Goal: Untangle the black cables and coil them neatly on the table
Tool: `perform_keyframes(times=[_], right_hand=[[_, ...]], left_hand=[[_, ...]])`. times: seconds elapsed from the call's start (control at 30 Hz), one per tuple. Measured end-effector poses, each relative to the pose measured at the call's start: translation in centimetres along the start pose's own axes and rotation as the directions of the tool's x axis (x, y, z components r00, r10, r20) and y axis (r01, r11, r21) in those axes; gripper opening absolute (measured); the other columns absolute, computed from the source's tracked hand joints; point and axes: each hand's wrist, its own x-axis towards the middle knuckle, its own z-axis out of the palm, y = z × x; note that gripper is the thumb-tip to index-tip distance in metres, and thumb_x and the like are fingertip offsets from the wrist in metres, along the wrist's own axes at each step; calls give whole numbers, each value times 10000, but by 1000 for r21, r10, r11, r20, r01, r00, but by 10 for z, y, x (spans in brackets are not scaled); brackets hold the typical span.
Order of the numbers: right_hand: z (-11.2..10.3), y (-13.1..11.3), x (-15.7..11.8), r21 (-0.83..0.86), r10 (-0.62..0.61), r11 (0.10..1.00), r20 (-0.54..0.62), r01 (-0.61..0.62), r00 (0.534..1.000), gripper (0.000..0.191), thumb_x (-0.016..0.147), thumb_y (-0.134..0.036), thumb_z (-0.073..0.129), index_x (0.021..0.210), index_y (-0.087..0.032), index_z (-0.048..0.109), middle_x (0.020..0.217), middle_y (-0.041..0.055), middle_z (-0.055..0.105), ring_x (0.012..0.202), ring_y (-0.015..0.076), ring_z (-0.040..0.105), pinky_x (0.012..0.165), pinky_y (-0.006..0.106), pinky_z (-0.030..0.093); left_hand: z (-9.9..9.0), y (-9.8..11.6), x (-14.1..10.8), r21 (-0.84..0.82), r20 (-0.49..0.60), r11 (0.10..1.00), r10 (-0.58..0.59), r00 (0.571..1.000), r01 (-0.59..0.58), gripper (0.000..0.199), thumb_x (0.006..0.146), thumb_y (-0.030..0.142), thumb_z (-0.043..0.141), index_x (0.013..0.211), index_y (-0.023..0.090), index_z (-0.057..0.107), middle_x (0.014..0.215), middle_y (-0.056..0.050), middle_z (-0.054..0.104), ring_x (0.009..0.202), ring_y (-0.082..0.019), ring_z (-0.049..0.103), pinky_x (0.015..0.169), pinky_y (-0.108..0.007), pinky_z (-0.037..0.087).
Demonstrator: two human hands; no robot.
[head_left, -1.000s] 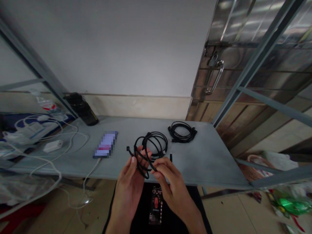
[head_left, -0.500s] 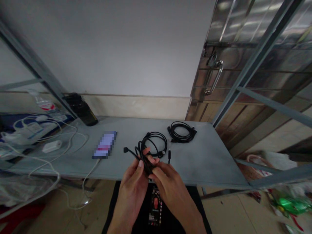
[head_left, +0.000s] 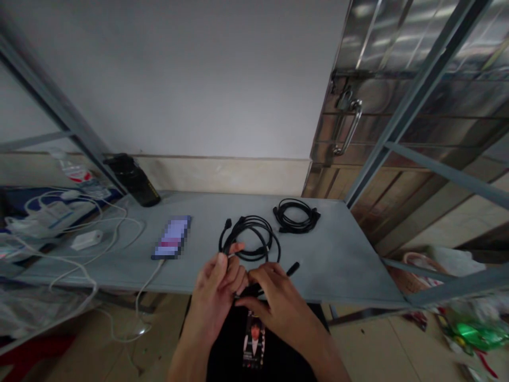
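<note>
Both hands are closed on a black cable (head_left: 221, 240) just above the table's front edge. My left hand (head_left: 218, 286) pinches it between thumb and fingers, and one loop with a plug end rises beyond the fingertips. My right hand (head_left: 274, 297) grips the bunched part, and a black connector (head_left: 293, 269) sticks out past its knuckles. Behind the hands lies a coiled black cable (head_left: 245, 258), partly overlapped by the held loops. Farther right rests another black cable coil (head_left: 296, 229), apart from both hands. Fingers hide some of the held strands.
On the grey table (head_left: 342, 260), a phone (head_left: 172, 237) lies plugged into a white cable. A dark bottle (head_left: 135, 180) stands at the back left, near white cords and a white adapter (head_left: 86, 240). Metal posts frame both sides. A lit phone screen (head_left: 253, 339) shows below my hands.
The held cable's loops have opened out and shifted right over the coil on the table. Its plug end has swung upward and right. My right hand has turned lower around the bunch.
</note>
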Motion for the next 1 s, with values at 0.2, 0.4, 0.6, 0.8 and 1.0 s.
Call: perform_keyframes(times=[0.2, 0.4, 0.6, 0.8, 1.0], right_hand=[[-1, 61, 36, -444, -161, 875, 108, 192, 981, 150, 1083, -341, 775, 1080, -199, 729, 1022, 48, 733, 1074, 256, 699, 1150, 478, 532], [24, 113, 63, -462, -111, 874, 111, 150, 988, 149, 1081, -335, 777, 1083, -186, 784, 1103, 78, 724, 1135, 259, 682, 1131, 451, 536], [42, 126, 57, -380, -73, 920, 78, 97, 994, 191, 1092, -341, 783, 1227, -205, 780, 1178, 74, 718, 1202, 247, 651, 1141, 432, 537], [43, 130, 52, -319, -46, 946, 47, 59, 998, 156, 1092, -330, 784, 1144, -186, 754, 1132, 70, 738, 1171, 261, 660, 1125, 451, 535], [26, 133, 51, -215, -40, 976, -55, 27, 998, 238, 1112, -401, 738, 1237, -199, 726, 1197, 94, 739, 1174, 270, 684, 1107, 461, 546]], left_hand=[[-33, -16, 82, 546, 65, 784, 311, 948, -295, 453, 982, 477, 815, 1305, 170, 731, 755, 18, 665, 737, -178, 662, 774, -315, 540], [-77, -43, 142, 858, 116, 384, 504, 856, -342, 404, 975, 404, 678, 1298, 161, 670, 1179, -149, 767, 1142, -326, 735, 1111, -546, 556], [-100, -66, 141, 920, 155, 219, 558, 815, -324, 481, 1012, 339, 642, 1462, 169, 625, 1398, -205, 659, 1374, -378, 607, 1245, -651, 453], [-95, -64, 131, 883, 392, 38, 490, 779, -468, 284, 1112, 329, 617, 1357, 236, 729, 1450, -151, 689, 1403, -339, 609, 1248, -592, 493], [-87, -62, 121, 815, 510, 93, 354, 784, -572, 180, 1099, 338, 679, 1201, 250, 799, 1271, -106, 793, 1264, -305, 718, 1198, -566, 545]])
